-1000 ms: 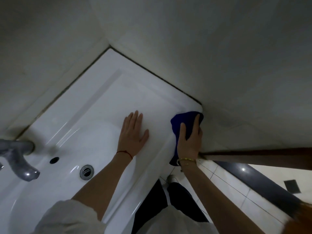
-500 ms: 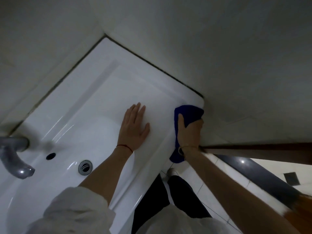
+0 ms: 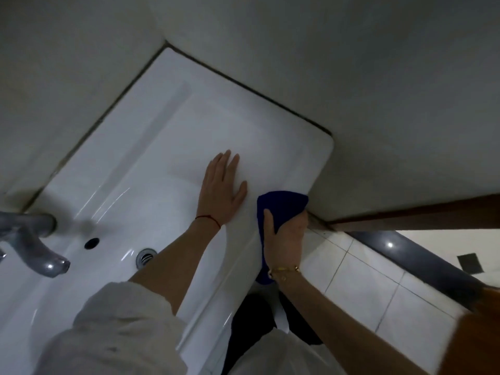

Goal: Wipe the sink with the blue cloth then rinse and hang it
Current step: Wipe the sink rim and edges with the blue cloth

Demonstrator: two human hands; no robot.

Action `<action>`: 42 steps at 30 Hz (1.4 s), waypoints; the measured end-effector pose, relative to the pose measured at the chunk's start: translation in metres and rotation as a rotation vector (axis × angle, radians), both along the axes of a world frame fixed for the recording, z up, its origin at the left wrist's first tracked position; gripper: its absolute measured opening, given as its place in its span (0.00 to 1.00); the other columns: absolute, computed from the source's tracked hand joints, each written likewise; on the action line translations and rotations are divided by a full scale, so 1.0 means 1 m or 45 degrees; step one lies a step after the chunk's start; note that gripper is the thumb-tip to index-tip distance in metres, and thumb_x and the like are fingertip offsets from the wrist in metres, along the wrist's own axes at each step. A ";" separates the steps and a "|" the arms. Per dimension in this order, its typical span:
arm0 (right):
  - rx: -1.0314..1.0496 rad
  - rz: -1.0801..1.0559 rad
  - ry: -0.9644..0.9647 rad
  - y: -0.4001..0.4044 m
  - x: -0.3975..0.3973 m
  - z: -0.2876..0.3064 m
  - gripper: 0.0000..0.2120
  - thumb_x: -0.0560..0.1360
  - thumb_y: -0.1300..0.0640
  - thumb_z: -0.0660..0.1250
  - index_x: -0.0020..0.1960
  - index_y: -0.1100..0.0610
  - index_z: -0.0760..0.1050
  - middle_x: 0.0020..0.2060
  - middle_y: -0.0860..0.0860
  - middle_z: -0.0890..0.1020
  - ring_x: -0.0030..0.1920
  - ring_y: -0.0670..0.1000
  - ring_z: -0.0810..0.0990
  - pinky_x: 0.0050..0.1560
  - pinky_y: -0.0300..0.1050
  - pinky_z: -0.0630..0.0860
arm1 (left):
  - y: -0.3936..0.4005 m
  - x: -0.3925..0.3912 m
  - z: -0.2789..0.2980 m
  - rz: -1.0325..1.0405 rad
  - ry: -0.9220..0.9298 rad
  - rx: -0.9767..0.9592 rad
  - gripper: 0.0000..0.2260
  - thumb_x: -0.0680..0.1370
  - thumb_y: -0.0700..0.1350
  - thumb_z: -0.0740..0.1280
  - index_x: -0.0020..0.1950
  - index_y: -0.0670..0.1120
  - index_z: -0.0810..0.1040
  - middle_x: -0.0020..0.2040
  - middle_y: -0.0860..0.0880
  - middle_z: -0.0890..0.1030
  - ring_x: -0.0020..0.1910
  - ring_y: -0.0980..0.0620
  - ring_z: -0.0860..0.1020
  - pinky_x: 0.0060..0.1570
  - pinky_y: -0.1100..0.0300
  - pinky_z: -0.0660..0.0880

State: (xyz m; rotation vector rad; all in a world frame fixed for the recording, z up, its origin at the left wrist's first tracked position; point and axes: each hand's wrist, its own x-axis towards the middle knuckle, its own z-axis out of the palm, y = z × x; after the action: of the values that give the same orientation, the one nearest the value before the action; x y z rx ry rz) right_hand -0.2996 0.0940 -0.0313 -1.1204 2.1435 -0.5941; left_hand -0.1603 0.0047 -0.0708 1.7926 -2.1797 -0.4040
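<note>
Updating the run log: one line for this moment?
phase: wiping | right hand: cloth on sink front edge | left hand: flat on sink

I see pale floor tiles [image 3: 378, 288] at lower right, a dark strip [image 3: 422, 263] crossing them, a brown wooden edge [image 3: 422, 215] above, and grey walls [image 3: 351, 63] filling the top.

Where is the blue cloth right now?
Head view, right of centre: the blue cloth is under the right hand, against the sink front edge.
</note>
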 end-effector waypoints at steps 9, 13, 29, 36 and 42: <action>-0.080 -0.185 -0.041 -0.054 -0.027 0.006 0.34 0.77 0.42 0.62 0.69 0.67 0.62 0.65 0.60 0.72 0.63 0.56 0.72 0.62 0.40 0.66 | -0.016 0.044 0.003 -0.201 -0.107 -0.050 0.28 0.82 0.53 0.59 0.78 0.40 0.59 0.77 0.39 0.59 0.77 0.40 0.58 0.76 0.45 0.53; -0.159 -0.142 -0.079 0.035 0.027 0.002 0.33 0.76 0.45 0.65 0.70 0.65 0.61 0.64 0.57 0.72 0.61 0.50 0.70 0.59 0.29 0.62 | -0.016 0.048 -0.002 -0.218 -0.061 -0.010 0.29 0.82 0.54 0.59 0.78 0.40 0.58 0.78 0.39 0.58 0.77 0.40 0.56 0.77 0.45 0.52; -0.153 -0.175 -0.021 0.013 0.018 0.007 0.31 0.76 0.45 0.65 0.67 0.67 0.63 0.61 0.60 0.72 0.60 0.57 0.73 0.59 0.46 0.73 | -0.016 0.047 -0.005 -0.188 -0.002 -0.010 0.29 0.82 0.55 0.58 0.79 0.42 0.57 0.78 0.41 0.57 0.78 0.42 0.54 0.78 0.48 0.48; -0.083 -0.159 0.015 -0.039 -0.012 0.008 0.34 0.76 0.42 0.64 0.68 0.67 0.61 0.64 0.60 0.71 0.61 0.58 0.73 0.58 0.45 0.72 | -0.023 0.032 -0.001 -0.094 0.079 -0.103 0.27 0.80 0.52 0.61 0.75 0.39 0.64 0.75 0.38 0.65 0.75 0.40 0.60 0.77 0.49 0.53; -0.068 -0.210 -0.060 -0.091 -0.045 0.010 0.38 0.76 0.40 0.63 0.74 0.65 0.55 0.70 0.59 0.66 0.67 0.58 0.68 0.67 0.50 0.69 | -0.045 0.002 -0.001 -0.148 0.131 -0.097 0.27 0.81 0.50 0.62 0.76 0.39 0.62 0.76 0.39 0.62 0.76 0.40 0.59 0.76 0.47 0.57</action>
State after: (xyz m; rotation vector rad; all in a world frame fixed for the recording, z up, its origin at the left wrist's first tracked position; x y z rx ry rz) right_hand -0.3448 0.0030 -0.0217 -0.9534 2.2046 -0.7491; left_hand -0.1583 -0.0401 -0.0713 1.5758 -2.2033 -0.4235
